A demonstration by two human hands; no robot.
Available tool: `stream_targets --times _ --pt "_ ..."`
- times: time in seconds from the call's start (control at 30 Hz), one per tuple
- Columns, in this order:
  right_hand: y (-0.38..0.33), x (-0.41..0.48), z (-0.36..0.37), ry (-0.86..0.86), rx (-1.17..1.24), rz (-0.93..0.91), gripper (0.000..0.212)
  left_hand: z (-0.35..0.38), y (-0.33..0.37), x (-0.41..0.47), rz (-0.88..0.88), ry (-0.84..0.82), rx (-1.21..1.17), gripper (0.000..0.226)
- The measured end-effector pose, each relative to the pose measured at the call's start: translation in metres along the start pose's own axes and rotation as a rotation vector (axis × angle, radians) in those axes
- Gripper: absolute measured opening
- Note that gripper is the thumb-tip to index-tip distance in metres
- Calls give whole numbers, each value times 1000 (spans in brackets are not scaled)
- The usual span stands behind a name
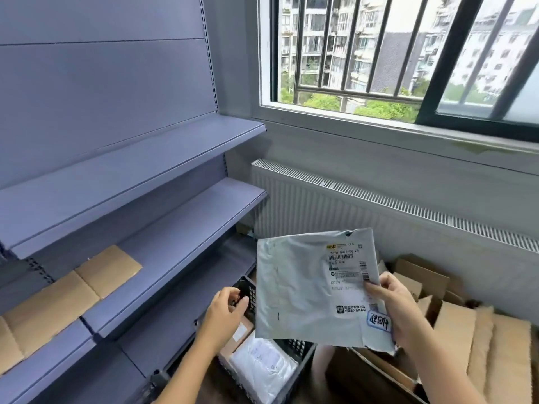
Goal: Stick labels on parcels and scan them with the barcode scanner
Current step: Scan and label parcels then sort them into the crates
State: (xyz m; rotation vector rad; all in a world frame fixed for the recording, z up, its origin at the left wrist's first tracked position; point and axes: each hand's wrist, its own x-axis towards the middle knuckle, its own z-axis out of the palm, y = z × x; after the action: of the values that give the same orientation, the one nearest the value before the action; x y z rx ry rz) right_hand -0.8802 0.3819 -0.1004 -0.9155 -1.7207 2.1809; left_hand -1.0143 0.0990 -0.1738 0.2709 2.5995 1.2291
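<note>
**One parcel labelled, scan still to come**

Your right hand [393,307] pinches the grey parcel [297,287] at its right edge. It already carries a shipping label [345,266] and a handwritten sticker [379,320]. Your left hand [226,309] hangs loosely curled and empty, just left of it. No scanner shows. A white parcel [262,365] waits in the black crate [294,345] beyond.

To the left, shelving [140,158], with flat cartons [73,290] in a row on a lower shelf. At the back right, window [408,59] above radiator [350,211]. In front, parcel [303,287] pinched at its right edge by right hand [393,304], above crate [296,346] with packages [262,365] inside. Left hand [224,313] just left of parcel, by crate's far corner. Cardboard boxes [481,339] right of crate, before radiator.
</note>
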Motion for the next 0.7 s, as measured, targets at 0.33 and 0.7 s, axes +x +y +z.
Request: stream_targets --times 0.33,0.7 --pt "-21 122 73 -258 -18 96 27 -12 -5 83 -443 -161 -1077 97" --pt "-9 230 163 -654 -351 196 31 -12 -25 74 -484 341 -897 51"
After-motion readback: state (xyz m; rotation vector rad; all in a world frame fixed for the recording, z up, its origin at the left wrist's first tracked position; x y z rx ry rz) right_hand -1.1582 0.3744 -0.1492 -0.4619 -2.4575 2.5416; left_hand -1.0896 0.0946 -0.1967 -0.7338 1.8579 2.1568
